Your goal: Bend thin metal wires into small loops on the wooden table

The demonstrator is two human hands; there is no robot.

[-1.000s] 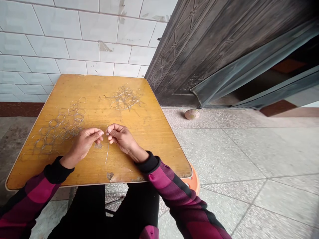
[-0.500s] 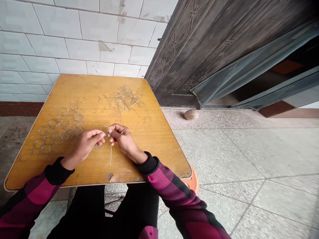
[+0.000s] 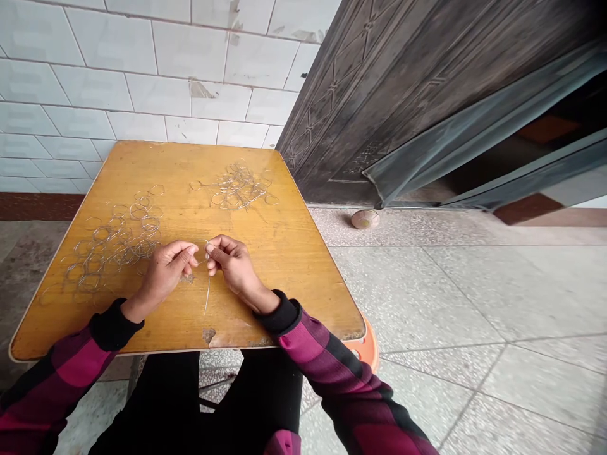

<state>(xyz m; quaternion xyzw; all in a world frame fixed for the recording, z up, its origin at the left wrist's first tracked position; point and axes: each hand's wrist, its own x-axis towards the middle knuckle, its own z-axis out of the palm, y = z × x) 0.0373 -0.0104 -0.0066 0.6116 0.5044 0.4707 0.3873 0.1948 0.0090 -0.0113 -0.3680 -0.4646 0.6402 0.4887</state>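
Over the near part of the wooden table, my right hand (image 3: pixel 233 264) pinches a thin silvery wire (image 3: pixel 207 296) between thumb and fingers. The wire's straight tail hangs down toward the table's near edge, and a short end pokes up above the fingertips. Just left of it, my left hand (image 3: pixel 169 268) is closed in a pinch, a small gap from the right fingertips. Whether it grips part of the wire is too fine to see. Beside the left hand lies a spread of wire loops (image 3: pixel 102 235). A second tangle of wire pieces (image 3: pixel 241 186) lies farther back.
The yellow-brown table (image 3: pixel 284 291) has a chipped patch near its front edge. A white tiled wall (image 3: pixel 190 50) stands behind it. To the right are a dark carved door (image 3: pixel 327 126), a curtain (image 3: pixel 427 148), a roundish object (image 3: pixel 365 218) on the floor and an orange stool (image 3: pixel 368 344).
The round wire loop that showed between my hands no longer shows clearly. My left fingertips have drawn slightly left, away from the right ones. The wire's tail has swung a little left.
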